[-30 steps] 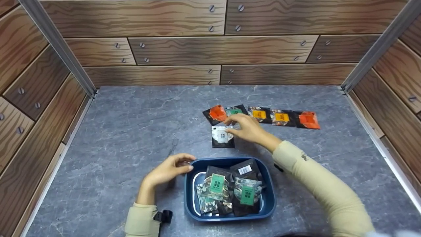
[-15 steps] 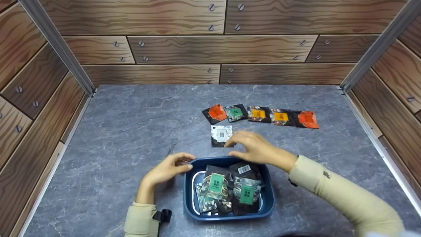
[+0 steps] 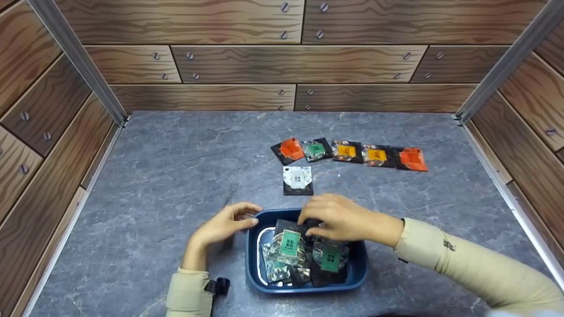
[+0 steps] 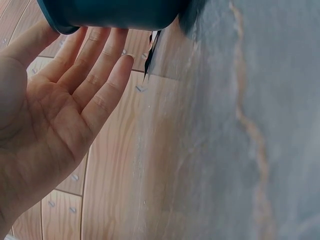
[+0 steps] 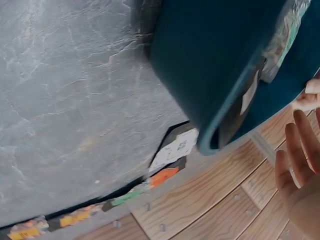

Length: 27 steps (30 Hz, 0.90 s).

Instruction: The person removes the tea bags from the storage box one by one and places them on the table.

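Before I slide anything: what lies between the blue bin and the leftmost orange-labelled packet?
One white-labelled packet lies between them; the head view shows it.

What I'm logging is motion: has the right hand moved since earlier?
Yes: the right hand moved down the head view, away from the white packet, over the blue tub.
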Each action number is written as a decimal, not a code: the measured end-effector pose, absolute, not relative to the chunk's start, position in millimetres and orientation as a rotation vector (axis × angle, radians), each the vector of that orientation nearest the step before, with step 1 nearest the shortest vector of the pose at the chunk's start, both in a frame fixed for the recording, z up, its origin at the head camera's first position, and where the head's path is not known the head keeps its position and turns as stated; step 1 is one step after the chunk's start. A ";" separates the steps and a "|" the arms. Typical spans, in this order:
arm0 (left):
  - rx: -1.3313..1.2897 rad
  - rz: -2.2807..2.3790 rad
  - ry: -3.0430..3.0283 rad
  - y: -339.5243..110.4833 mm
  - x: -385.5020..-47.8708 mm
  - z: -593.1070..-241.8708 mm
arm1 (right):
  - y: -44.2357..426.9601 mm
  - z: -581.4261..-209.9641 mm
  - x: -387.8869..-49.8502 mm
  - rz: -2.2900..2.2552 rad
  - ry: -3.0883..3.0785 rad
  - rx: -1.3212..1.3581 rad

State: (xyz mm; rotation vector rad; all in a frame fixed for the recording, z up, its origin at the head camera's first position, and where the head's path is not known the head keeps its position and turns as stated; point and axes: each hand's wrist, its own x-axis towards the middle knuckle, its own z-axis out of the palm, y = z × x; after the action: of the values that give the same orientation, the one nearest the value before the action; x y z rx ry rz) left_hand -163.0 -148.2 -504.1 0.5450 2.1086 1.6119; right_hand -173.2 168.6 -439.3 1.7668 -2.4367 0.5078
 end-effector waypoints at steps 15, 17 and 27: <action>0.582 1.622 2.079 -149.1 -162.7 -503.7 | 161.6 -424.6 -145.8 -0.043 -2.189 1.980; 0.570 1.607 2.084 -149.4 -162.5 -502.7 | 160.8 -423.8 -143.5 -0.092 -2.125 1.990; 0.540 1.551 2.088 -152.6 -160.6 -503.9 | 159.0 -425.1 -140.8 -0.360 -2.053 2.055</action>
State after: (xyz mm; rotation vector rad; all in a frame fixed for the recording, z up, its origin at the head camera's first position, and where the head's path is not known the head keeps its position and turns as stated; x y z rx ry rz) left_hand -160.6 -152.6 -503.9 0.5404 2.0881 1.5511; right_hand -140.8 159.0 -425.1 2.0551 -2.0530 -0.3598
